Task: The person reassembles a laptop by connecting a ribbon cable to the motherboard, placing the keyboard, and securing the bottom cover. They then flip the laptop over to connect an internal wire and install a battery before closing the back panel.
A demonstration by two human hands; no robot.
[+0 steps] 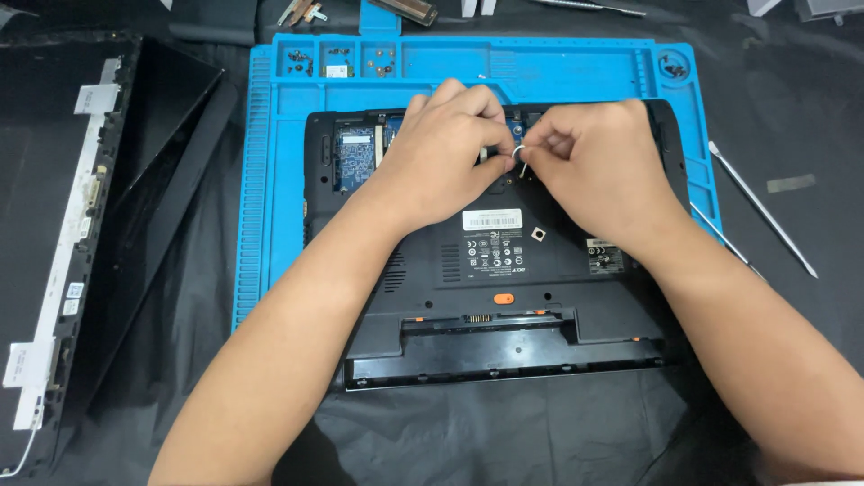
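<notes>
A black laptop base (504, 270) lies upside down on a blue work mat (270, 180), its service bay open and a blue circuit board (356, 155) showing. My left hand (443, 153) rests over the open bay, fingers curled down onto the parts inside. My right hand (585, 162) is beside it, thumb and fingers pinched on a small white and metal piece (519, 155) between the two hands. What lies under the palms is hidden.
A detached black screen panel with its bezel (81, 225) lies at the left. Small screws (299, 61) sit in the mat's top compartments. Two thin metal pry tools (763, 209) lie at the right on the black cloth. More tools lie along the far edge.
</notes>
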